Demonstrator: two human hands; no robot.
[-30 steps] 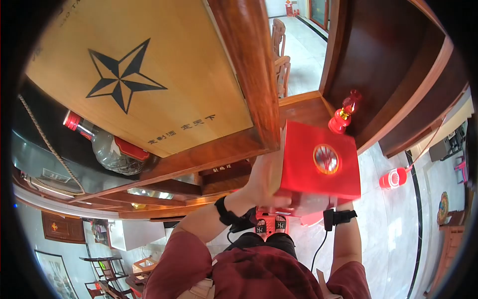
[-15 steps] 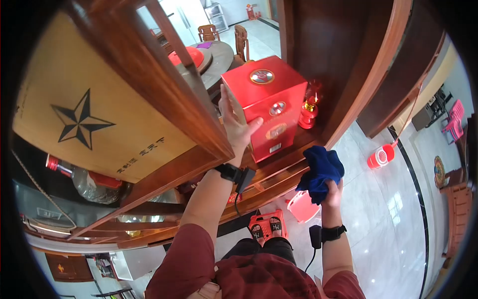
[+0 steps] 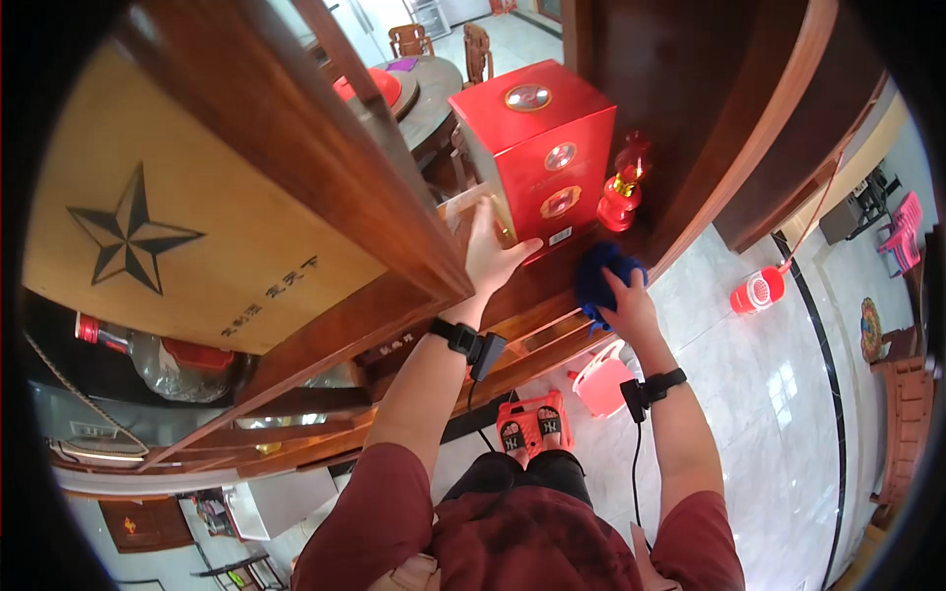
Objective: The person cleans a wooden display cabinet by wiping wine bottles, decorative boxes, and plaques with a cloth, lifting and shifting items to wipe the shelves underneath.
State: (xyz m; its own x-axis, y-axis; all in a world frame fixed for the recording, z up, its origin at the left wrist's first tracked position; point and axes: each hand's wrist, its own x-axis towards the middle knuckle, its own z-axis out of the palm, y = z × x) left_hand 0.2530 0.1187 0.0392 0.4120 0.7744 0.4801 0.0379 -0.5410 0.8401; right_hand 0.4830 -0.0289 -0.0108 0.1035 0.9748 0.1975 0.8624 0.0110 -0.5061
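Note:
A tall red gift box (image 3: 554, 163) with round emblems stands on the wooden shelf. At its lower left edge is my left hand (image 3: 493, 251), thumb along the front and fingers at the side, gripping the box. My right hand (image 3: 631, 307) presses a bunched dark blue cloth (image 3: 603, 276) against the shelf board (image 3: 552, 281), just right of the box's base; some of its fingers are hidden in the folds. Behind the cloth, a small red lamp ornament (image 3: 621, 187) with a gold band stands close to the box's right side.
At left is a tan carton (image 3: 187, 217) with a black star, behind a wooden post (image 3: 315, 148). A glass bottle (image 3: 182, 364) lies below it. My feet are on a red plastic stool (image 3: 532, 419); a pink chair (image 3: 603, 382) and red bucket (image 3: 757, 290) stand on the floor.
My right hand has brought the blue cloth up and left from the air onto the shelf board. My left hand has slid down to the box's lower edge.

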